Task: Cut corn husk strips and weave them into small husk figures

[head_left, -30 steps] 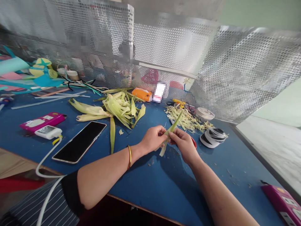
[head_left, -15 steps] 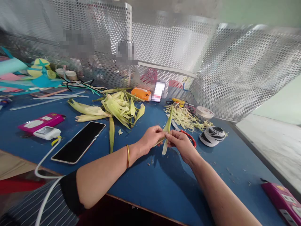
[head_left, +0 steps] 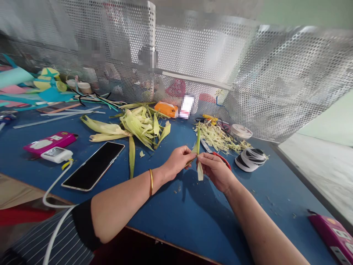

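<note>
The left hand (head_left: 179, 162) and right hand (head_left: 217, 168) pinch a corn husk (head_left: 200, 172), near end dangling, which could split lengthwise if tugged unevenly.

A pale green husk leaf (head_left: 198, 142) is pinched between the left hand (head_left: 178, 162) and right hand (head_left: 216, 169) above the worktop (head_left: 165, 217). Its narrow, greener tip points to the far side; a paler, blunt end hangs to the near side.

Pinching husk strip (head_left: 200, 172) in left hand (head_left: 178, 162) and right hand (head_left: 217, 170), scissors (head_left: 206, 146) just beyond grip, husk pile (head_left: 138, 126) left, spool (head_left: 249, 161) right.
</note>
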### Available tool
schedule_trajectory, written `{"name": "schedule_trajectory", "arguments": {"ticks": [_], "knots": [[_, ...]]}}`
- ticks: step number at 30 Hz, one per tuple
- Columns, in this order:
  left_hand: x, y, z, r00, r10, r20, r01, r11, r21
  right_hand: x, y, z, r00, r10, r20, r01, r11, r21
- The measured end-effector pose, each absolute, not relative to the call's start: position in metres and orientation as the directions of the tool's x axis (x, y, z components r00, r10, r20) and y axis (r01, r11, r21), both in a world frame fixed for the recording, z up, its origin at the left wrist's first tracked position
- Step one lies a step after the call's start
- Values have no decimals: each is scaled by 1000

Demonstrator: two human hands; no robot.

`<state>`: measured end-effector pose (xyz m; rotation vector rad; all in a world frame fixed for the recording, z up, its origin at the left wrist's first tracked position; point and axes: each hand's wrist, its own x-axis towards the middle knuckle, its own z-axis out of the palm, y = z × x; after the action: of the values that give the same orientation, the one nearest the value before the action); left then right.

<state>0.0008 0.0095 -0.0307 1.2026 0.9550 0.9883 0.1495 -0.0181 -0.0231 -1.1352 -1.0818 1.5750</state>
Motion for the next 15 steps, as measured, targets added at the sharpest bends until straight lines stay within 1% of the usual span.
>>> {"name": "schedule_trajectory", "arguments": {"ticks": [5, 7, 9, 12, 15], "knots": [[-1, 11, -31, 375, 923, -87, -125, 143, 982, 151, -17, -21, -167, 961, -219, -205, -252, -946], [-1, 11, -31, 391, 917, -77, -124, 136, 983, 151, -17, -21, -169, 963, -211, -203, -244, -948], [-1, 11, -33, 364, 931, -37, -108, 81, 991, 151, -17, -21, -177, 961, -211, -179, -242, -954], [1, 11, -36, 275, 961, 28, -51, -14, 999, 148, -18, -22, -181, 964, -196, -156, -225, -962], [2, 12, -40, 207, 977, 55, 9, -58, 998, 145, -20, -22, -181, 969, -168, -168, -199, -965]]}}
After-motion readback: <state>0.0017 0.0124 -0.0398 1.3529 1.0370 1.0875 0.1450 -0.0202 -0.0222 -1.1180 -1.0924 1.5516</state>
